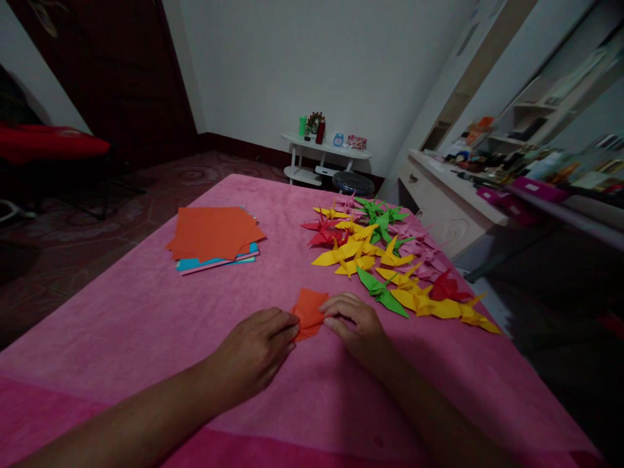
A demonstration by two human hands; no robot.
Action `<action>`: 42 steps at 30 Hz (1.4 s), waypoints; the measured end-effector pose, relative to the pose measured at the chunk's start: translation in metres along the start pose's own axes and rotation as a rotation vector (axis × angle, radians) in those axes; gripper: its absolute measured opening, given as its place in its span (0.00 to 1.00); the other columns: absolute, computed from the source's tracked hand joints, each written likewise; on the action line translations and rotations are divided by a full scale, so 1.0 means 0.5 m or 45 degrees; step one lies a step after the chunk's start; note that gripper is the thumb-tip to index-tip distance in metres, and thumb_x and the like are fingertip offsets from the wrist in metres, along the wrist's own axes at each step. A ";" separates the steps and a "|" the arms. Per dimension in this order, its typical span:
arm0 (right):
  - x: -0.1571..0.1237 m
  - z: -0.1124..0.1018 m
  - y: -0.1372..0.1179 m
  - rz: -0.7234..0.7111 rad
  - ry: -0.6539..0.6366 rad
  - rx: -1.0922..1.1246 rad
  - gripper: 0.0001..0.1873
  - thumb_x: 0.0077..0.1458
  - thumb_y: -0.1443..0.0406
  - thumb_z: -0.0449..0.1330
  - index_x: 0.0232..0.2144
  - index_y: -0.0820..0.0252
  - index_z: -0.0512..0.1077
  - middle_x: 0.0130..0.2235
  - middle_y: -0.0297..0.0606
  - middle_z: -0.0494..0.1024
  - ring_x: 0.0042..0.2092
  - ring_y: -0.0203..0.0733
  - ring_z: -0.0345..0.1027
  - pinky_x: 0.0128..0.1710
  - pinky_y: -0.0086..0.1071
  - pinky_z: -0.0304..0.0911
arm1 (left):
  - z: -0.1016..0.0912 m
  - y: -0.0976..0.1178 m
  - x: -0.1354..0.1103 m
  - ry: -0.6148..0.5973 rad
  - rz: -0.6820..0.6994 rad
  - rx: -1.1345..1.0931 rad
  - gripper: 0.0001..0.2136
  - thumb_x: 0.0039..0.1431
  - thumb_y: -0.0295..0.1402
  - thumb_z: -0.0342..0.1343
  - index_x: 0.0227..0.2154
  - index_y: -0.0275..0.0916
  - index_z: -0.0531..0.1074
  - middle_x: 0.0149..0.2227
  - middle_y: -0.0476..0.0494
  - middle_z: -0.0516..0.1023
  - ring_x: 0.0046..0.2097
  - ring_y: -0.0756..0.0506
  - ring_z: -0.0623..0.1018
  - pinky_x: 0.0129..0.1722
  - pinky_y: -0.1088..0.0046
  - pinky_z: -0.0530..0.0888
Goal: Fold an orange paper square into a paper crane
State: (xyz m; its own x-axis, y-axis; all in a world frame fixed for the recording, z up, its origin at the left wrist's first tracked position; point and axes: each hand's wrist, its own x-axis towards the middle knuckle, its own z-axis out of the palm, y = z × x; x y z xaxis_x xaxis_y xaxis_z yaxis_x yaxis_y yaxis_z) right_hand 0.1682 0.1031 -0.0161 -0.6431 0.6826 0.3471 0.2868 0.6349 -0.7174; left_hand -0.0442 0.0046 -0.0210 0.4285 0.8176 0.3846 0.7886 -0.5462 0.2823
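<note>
Hands: two, both bare, resting low on the pink cloth (146, 325) that covers the counter.
Left hand (253, 351): knuckles up, fingers curled together, their tips pressing on the left edge of the folded orange paper (309, 311); grip pinched down on the paper against the cloth.
Right hand (355, 324): fingers bent and drawn together, tips on the right edge of the same paper; grip pressing it, not spread.
Folded orange paper: one piece, small, lying flat on the cloth between the two hands, near the front middle of the counter, its far corner clear of the fingers.
Paper stack (214, 237): one pile, back left of the hands and well apart from them; several orange sheets fanned on top, with blue and pink edges showing below; the sheets cannot be counted exactly.
Folded cranes (385, 260): one spread-out group to the right of the hands, running from the far middle of the counter toward its right edge; too overlapped for a sure count, roughly two dozen.
Crane colours: four kinds, yellow the most, then green, pink and red; nearest the right hand is a green crane (383, 294), just beside it but apart.
White shelf table (324, 153): one, against the far wall, holding small items.
Dresser (448, 195): one, at right, cluttered on top.
</note>
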 end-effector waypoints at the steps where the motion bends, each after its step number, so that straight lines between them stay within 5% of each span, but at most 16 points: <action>1: 0.001 0.001 -0.002 0.037 0.010 0.021 0.06 0.52 0.71 0.58 0.27 0.57 0.72 0.34 0.37 0.78 0.40 0.42 0.70 0.43 0.36 0.63 | 0.001 0.000 -0.003 0.019 0.001 0.004 0.11 0.63 0.27 0.46 0.44 0.34 0.71 0.44 0.37 0.75 0.41 0.43 0.74 0.40 0.64 0.75; 17: 0.010 0.024 0.007 0.300 0.130 -0.045 0.08 0.47 0.71 0.59 0.19 0.59 0.67 0.36 0.36 0.71 0.38 0.38 0.68 0.39 0.30 0.61 | -0.004 -0.006 -0.011 0.130 0.017 -0.067 0.09 0.61 0.25 0.49 0.40 0.36 0.72 0.39 0.40 0.77 0.41 0.45 0.75 0.42 0.64 0.74; 25: 0.012 0.026 0.007 0.288 0.123 -0.103 0.07 0.45 0.72 0.60 0.19 0.59 0.67 0.36 0.36 0.70 0.38 0.38 0.68 0.38 0.30 0.61 | -0.004 -0.001 -0.007 0.030 -0.018 0.029 0.13 0.63 0.28 0.47 0.49 0.37 0.69 0.41 0.37 0.75 0.42 0.43 0.75 0.40 0.64 0.75; 42: 0.017 0.030 0.003 0.392 0.167 -0.088 0.09 0.46 0.69 0.60 0.17 0.60 0.68 0.34 0.35 0.71 0.35 0.37 0.67 0.34 0.30 0.59 | 0.000 -0.001 -0.001 -0.084 0.059 0.099 0.14 0.65 0.28 0.43 0.49 0.33 0.68 0.40 0.37 0.73 0.39 0.44 0.71 0.37 0.65 0.74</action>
State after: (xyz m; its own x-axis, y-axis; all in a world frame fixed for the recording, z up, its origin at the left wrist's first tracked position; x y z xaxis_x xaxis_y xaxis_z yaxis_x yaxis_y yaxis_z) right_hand 0.1526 0.1042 -0.0234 -0.4233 0.8840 0.1982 0.5036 0.4115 -0.7597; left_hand -0.0449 0.0044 -0.0212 0.4914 0.8034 0.3363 0.7980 -0.5700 0.1958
